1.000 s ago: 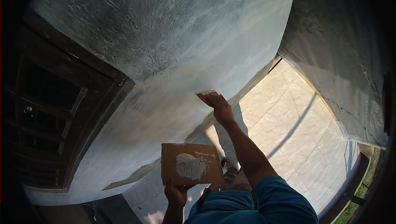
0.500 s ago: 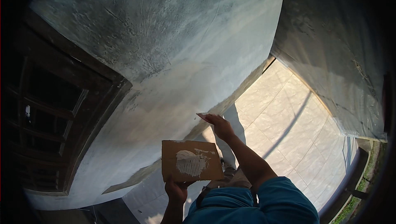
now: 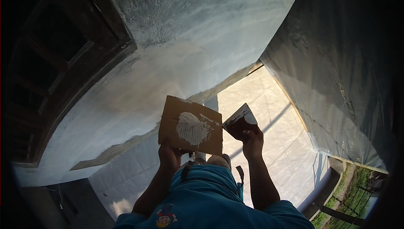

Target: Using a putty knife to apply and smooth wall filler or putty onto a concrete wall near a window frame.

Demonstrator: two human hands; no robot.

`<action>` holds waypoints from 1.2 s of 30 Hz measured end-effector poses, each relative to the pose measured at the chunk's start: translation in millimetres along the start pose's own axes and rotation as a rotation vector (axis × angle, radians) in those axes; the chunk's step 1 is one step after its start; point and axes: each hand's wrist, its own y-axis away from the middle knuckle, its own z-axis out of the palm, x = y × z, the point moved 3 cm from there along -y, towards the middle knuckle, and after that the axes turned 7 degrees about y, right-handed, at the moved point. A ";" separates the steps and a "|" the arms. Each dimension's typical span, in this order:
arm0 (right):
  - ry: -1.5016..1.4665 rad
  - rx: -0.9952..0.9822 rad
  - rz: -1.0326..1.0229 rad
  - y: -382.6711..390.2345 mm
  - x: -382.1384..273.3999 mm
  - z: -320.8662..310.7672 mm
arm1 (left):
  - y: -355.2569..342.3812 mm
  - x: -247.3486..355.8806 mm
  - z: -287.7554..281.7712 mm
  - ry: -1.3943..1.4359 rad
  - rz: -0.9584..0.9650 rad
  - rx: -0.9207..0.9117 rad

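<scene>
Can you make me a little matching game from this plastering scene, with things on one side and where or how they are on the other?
Things:
1. cardboard sheet
2. putty knife
3. wall
4. window frame

Descriptions:
A. dark wood, far left
B. grey-white plaster, ahead
C. held in the left hand, white paste on it
D. held in the right hand, blade up

Pairs: 1-C, 2-D, 3-B, 4-A

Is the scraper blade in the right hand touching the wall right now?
No, the right hand holds the scraper blade beside the cardboard piece, away from the wall.
</scene>
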 end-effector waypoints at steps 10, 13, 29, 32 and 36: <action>1.041 -0.553 -0.356 -7.7 -121.7 59.0 | 2.6 -13.4 60.4 0.019 0.116 -0.032; 0.996 -0.650 -0.316 -20.9 -130.9 57.7 | 4.3 -22.9 74.0 0.007 0.137 -0.026; 0.976 -0.742 -0.189 -52.7 -155.7 6.5 | 10.7 -69.2 146.5 -0.011 0.171 -0.041; 1.028 -0.770 -0.187 -51.8 -153.2 -2.5 | 12.6 -73.6 159.1 -0.049 0.164 -0.029; 0.931 -0.678 -0.190 -44.4 -173.1 -8.5 | 13.4 -78.7 162.9 -0.111 0.108 -0.056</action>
